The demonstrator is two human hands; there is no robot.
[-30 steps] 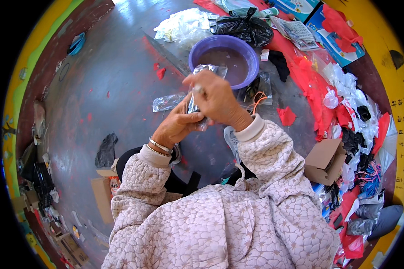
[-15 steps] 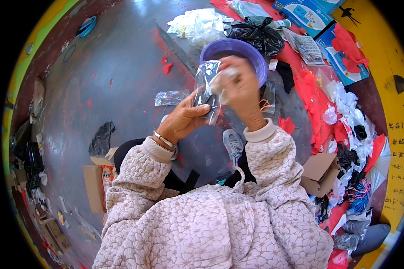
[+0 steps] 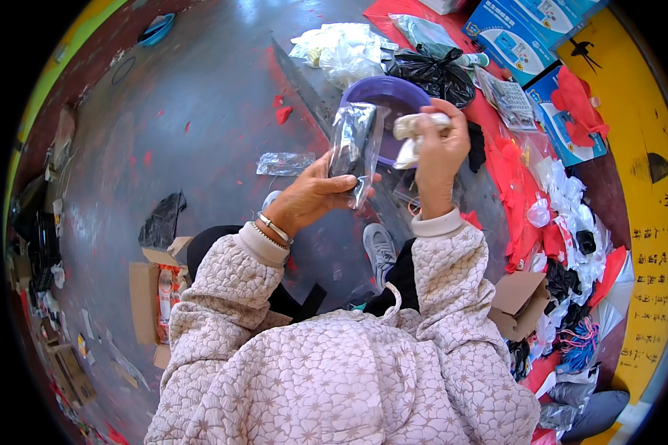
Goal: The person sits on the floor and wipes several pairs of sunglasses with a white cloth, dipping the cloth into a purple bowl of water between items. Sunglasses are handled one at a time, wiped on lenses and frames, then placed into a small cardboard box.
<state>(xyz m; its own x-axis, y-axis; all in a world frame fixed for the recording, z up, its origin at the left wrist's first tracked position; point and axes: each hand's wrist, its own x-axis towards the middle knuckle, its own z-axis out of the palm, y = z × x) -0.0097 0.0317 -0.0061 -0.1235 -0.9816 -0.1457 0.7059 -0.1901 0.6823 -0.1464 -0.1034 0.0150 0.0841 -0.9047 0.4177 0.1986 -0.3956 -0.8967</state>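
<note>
My left hand (image 3: pixel 308 194) is closed round the lower end of a clear plastic pouch (image 3: pixel 356 137), thumb across its front. Something dark and long sits inside the pouch; its kind is hidden by glare. Raised to the right, my right hand (image 3: pixel 442 157) grips a crumpled whitish cloth (image 3: pixel 411 132), apart from the pouch. Behind both hands a purple basin (image 3: pixel 384 83) stands on the floor, partly covered by the pouch and the cloth.
Beyond the basin lie white plastic bags (image 3: pixel 341 52) and a black bag (image 3: pixel 434 76). Another clear packet (image 3: pixel 284 163) lies on the floor at left. An open carton (image 3: pixel 145 302) stands near my left side, another carton (image 3: pixel 518 302) at right, beside heaped red sheeting and plastic.
My right hand with the cloth has moved right, away from the pouch, and its motion blur has gone. The pouch has shifted slightly right, still in my left hand.
</note>
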